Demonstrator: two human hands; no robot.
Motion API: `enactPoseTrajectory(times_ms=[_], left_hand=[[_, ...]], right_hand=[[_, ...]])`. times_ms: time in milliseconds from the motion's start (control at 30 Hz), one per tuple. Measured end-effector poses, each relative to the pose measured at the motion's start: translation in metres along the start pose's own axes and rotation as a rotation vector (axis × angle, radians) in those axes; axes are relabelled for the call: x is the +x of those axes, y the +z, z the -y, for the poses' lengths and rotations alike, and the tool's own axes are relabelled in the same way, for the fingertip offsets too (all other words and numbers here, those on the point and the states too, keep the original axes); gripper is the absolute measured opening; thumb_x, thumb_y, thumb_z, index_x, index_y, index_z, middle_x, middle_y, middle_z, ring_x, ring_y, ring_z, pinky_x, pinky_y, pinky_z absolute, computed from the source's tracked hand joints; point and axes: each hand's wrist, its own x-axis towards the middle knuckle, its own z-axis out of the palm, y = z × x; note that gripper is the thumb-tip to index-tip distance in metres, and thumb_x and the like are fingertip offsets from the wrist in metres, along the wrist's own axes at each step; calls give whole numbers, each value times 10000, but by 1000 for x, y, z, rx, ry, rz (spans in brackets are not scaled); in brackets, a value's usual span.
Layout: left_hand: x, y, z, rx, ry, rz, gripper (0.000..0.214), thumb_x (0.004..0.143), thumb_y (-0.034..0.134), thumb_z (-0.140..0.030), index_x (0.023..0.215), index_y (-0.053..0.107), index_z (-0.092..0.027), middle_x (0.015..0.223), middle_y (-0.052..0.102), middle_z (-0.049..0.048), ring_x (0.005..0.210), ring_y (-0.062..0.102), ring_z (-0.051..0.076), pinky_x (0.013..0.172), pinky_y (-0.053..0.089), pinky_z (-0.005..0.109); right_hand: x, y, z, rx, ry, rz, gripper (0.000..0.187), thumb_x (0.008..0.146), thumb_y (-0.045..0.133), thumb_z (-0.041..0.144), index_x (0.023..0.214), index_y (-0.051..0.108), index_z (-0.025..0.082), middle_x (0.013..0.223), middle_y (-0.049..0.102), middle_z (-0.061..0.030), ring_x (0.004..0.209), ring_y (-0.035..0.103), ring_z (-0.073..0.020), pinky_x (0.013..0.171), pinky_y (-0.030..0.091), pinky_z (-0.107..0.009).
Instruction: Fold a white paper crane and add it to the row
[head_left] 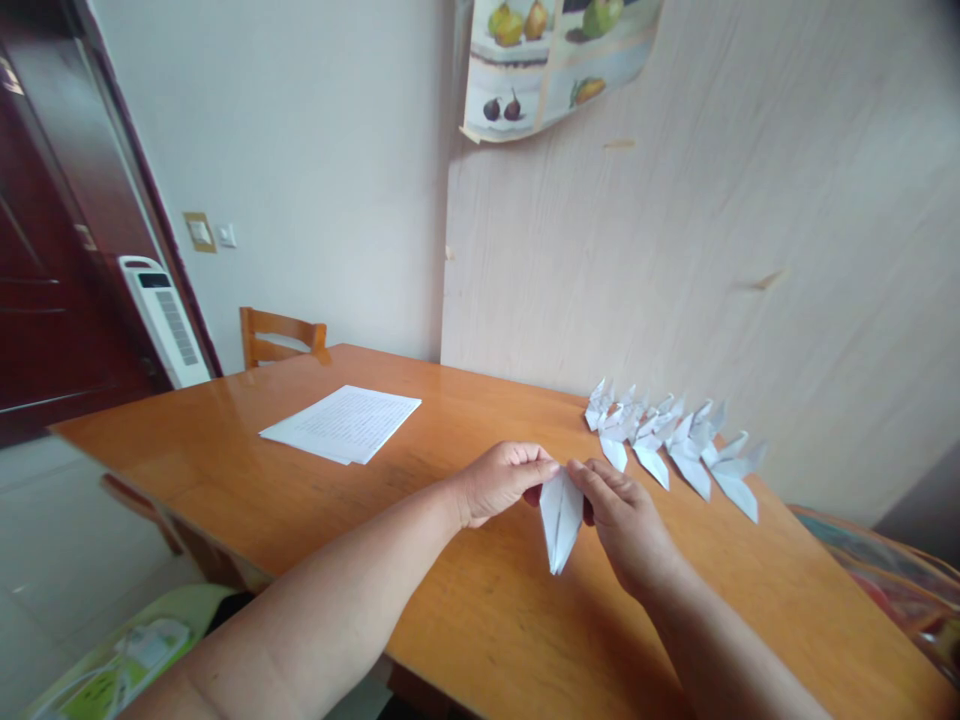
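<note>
Left hand [506, 482] and right hand [622, 512] pinch one folded paper [561, 518] above table [465, 418], inside near edge; no bird shape yet. Paper birds [688, 462], apparently complete, line far edge; written sheets [341, 422] flat toward left edge.

Comes to two hands, one left hand [510, 480] and one right hand [615, 508], plus one folded paper piece [561, 512].
Includes four folded paper birds [739, 492] in the nearer row, with more behind, too overlapped to count; one stack of written sheets [341, 425], too closely layered to number; one table [480, 400]; one chair back [283, 325]; one door [37, 230]; one white appliance [171, 325]; two wall plates [199, 232], just one gold-framed; one poster [551, 98], showing two dark fruits [512, 106] in its lower left panel.
</note>
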Motion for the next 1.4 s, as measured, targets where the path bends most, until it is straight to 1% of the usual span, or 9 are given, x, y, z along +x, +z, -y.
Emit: enactPoseTrajectory(times_ms=[200, 467, 700, 767, 900, 967, 1067, 1233, 1400], left_hand=[[-1, 1, -2, 59, 32, -33, 327, 879, 595, -455, 784, 561, -143, 670, 551, -7, 619, 483, 109, 625, 361, 257], [0, 4, 2, 68, 4, -50, 323, 856, 606, -456, 765, 558, -150, 659, 521, -18, 625, 463, 113, 626, 342, 259], [1, 1, -1, 10, -60, -101, 295, 834, 627, -430, 786, 570, -145, 715, 546, -6, 667, 470, 118, 668, 357, 271], [2, -2, 0, -12, -75, -102, 306, 829, 639, -441, 790, 571, -145, 725, 547, -3, 671, 471, 120, 664, 354, 272], [3, -7, 5, -65, -87, -92, 334, 834, 643, -470, 784, 583, -145, 727, 550, 1, 666, 473, 119, 643, 345, 266], [4, -9, 7, -96, -93, -88, 357, 833, 643, -495, 781, 589, -146, 729, 556, 5, 663, 479, 121, 635, 343, 265], [5, -11, 10, -138, -112, -101, 406, 812, 655, -547, 776, 595, -146, 722, 566, 10, 643, 484, 122, 617, 334, 265], [7, -13, 13, -167, -161, -113, 519, 805, 608, -653, 745, 602, -137, 698, 572, 23, 617, 481, 121, 598, 322, 267], [7, -12, 12, -187, -193, -78, 562, 826, 547, -694, 767, 601, -138, 724, 586, 30, 617, 482, 117, 602, 341, 267]], right_hand=[[0, 1, -5, 59, 19, 29, 439, 913, 545, 516, 615, 492, 198, 549, 439, 45, 525, 373, -107, 517, 298, -256], [1, -1, -2, -12, 9, 0, 439, 899, 581, 487, 585, 466, 201, 530, 426, 47, 514, 383, -106, 507, 302, -251], [5, -3, -6, 29, 105, 55, 522, 926, 444, 607, 628, 530, 188, 555, 501, 9, 526, 460, -129, 525, 347, -273], [5, -5, -6, 83, 124, 37, 472, 930, 449, 570, 688, 568, 183, 600, 538, -1, 561, 494, -141, 552, 380, -282], [7, -7, -4, 157, 133, -32, 267, 887, 523, 384, 1004, 640, 175, 789, 654, -29, 652, 558, -157, 630, 433, -301], [7, -7, -3, 132, 135, -43, 311, 849, 549, 324, 1113, 624, 179, 912, 686, -45, 707, 587, -161, 668, 447, -305], [7, -7, -2, 63, 123, -13, 371, 822, 566, 303, 1173, 618, 195, 995, 695, -48, 796, 614, -171, 692, 447, -297], [6, -7, -3, -2, 97, 17, 331, 820, 570, 320, 1114, 663, 200, 959, 698, -40, 814, 601, -170, 714, 444, -301], [7, -8, -8, -10, 81, 28, 265, 853, 574, 413, 951, 673, 188, 838, 669, -20, 752, 568, -150, 686, 415, -287]])
